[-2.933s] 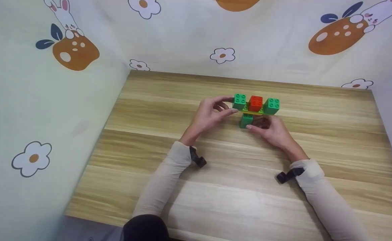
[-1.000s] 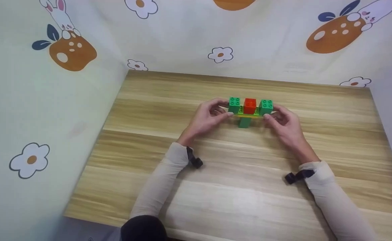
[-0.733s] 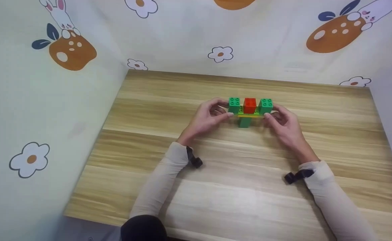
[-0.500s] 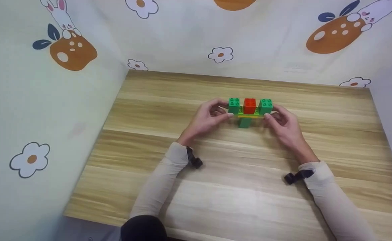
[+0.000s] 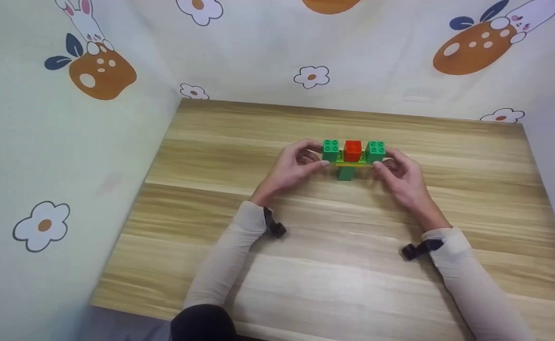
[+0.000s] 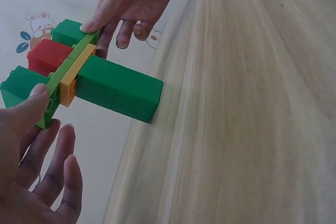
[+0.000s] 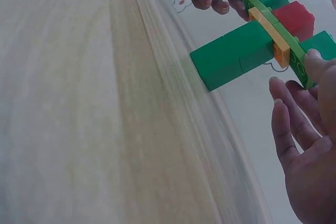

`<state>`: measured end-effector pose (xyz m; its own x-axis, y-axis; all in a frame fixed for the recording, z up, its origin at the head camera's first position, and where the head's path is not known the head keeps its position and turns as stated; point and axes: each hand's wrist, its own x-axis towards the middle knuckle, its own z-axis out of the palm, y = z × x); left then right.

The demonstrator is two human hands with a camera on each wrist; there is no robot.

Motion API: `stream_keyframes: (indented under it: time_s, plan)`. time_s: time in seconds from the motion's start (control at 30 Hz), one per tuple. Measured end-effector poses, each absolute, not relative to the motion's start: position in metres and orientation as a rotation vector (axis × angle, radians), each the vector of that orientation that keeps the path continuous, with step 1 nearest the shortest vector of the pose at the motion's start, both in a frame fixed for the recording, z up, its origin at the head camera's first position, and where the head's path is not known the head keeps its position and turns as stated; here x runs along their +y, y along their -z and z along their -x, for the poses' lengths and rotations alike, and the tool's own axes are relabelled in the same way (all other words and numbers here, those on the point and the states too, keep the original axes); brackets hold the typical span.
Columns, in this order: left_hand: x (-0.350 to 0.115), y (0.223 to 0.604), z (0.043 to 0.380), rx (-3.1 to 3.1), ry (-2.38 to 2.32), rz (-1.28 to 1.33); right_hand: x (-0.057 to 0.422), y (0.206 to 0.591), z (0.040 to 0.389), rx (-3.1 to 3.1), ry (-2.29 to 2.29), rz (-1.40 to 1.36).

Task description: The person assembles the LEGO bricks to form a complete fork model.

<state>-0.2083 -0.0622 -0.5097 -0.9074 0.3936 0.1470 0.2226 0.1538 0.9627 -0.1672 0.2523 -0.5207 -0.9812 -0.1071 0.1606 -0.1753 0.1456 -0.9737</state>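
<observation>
A T-shaped toy brick build stands upright on the table, its stem made of two stacked green bricks [image 6: 118, 87]. An orange-yellow plate [image 6: 69, 92] caps the stem, and a lime-green layer [image 7: 297, 65] spans above it. Along the top sit a left green brick [image 5: 330, 150], a red brick [image 5: 353, 151] and a right green brick [image 5: 376, 151]. My left hand [image 5: 290, 166] pinches the left end of the crosspiece between thumb and fingers. With the same kind of pinch, my right hand [image 5: 405, 180] holds the right end. Both hands' remaining fingers hang loosely below the crosspiece.
The wooden table [image 5: 306, 265] runs back to a patterned wall cloth [image 5: 258, 57] with fruit, rabbits and flowers. Black straps with small cameras sit on the left cuff [image 5: 274, 225] and right cuff [image 5: 422, 249]. A dark round object [image 5: 204, 322] overlaps the table's front edge.
Since the earliest frame, my right hand has gone from the green stem to the crosspiece's right end, and the build has shifted slightly left and squared up. Over the last second, it barely moves.
</observation>
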Motion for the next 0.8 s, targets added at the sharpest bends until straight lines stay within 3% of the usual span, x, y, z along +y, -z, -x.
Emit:
stream_keyframes:
  time_s: [0.8]
  plan:
    - [-0.0624, 0.5129, 0.2082, 2.366, -1.816, -0.646, 0.2579, 0.5263, 0.1689, -2.263, -2.083, -0.273]
